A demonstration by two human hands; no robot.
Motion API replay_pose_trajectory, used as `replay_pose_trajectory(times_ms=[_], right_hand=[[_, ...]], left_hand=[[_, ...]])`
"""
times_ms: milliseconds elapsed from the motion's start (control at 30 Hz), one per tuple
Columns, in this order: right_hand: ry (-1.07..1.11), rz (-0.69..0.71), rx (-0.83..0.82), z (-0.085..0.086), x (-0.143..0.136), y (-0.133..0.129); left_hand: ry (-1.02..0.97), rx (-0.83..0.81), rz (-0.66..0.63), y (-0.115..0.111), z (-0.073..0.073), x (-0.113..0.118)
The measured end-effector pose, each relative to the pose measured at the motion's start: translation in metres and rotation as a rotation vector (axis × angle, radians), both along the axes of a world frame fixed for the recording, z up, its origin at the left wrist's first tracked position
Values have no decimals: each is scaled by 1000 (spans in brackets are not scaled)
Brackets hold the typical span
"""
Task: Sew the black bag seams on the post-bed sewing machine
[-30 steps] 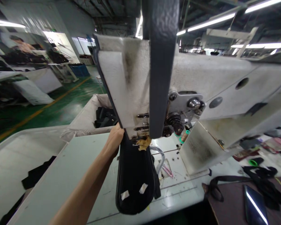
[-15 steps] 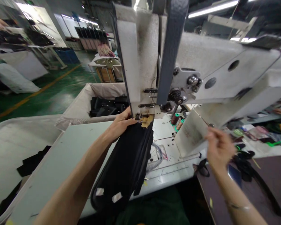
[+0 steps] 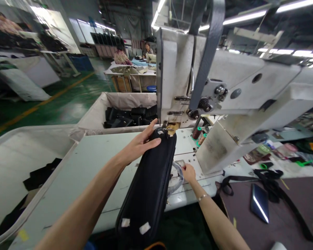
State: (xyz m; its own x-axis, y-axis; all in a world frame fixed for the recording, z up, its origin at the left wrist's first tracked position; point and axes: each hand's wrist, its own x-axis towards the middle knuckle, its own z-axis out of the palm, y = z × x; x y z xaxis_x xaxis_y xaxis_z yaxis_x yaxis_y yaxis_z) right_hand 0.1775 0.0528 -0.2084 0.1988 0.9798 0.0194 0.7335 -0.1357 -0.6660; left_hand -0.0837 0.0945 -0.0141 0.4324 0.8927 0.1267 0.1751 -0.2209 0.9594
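Observation:
A long black padded case [image 3: 148, 180] slopes from the sewing machine's needle area toward me, with two white patches at its near end. My left hand [image 3: 139, 146] grips its far end, thumb across the top and index finger stretched along the far side; the other fingers are partly hidden. The case's tip sits just below the sewing machine head [image 3: 176, 83], beside a tan scrap [image 3: 175, 127] at the presser foot. To the right of the case, my right hand [image 3: 189, 172] is closed low over the machine bed, by a loop of clear tubing [image 3: 177, 185]. What its fingers pinch is too small to name.
Thread spools [image 3: 197, 133] stand behind the machine bed. On the right, a brown board [image 3: 240, 208] bears a phone [image 3: 259, 203] and black straps [image 3: 284, 198]. Cloth-lined bins [image 3: 94, 111] with black pieces stand left and behind. People sit at far tables.
My right hand has come from the machine's side pillar down and left to the bed beside the case. My left thumb now lies atop the case, whose end has shifted out from the needle.

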Motion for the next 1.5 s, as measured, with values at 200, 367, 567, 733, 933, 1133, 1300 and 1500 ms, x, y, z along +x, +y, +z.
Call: replay_pose_trajectory(times_ms=[200, 367, 567, 733, 933, 1133, 1300, 1500], right_hand=[[90, -21, 113, 45, 20, 3], [80, 176, 312, 143, 0, -19], [-266, 347, 509, 188, -31, -33], [-237, 549, 561, 187, -33, -48], [95, 506, 593, 186, -42, -67], [286, 282, 343, 185, -33, -62], [393, 205, 259, 169, -24, -77], [340, 332, 361, 161, -32, -97]], left_hand=[[2, 42, 71, -19, -7, -10], [-5, 202, 236, -45, 3, -5], [149, 364, 334, -87, 18, 0], [432, 574, 302, -117, 21, 6], [664, 651, 288, -130, 17, 30], [601, 551, 202, -123, 18, 39], [523, 603, -31, -120, 19, 28], [95, 344, 2, -110, 13, 10]])
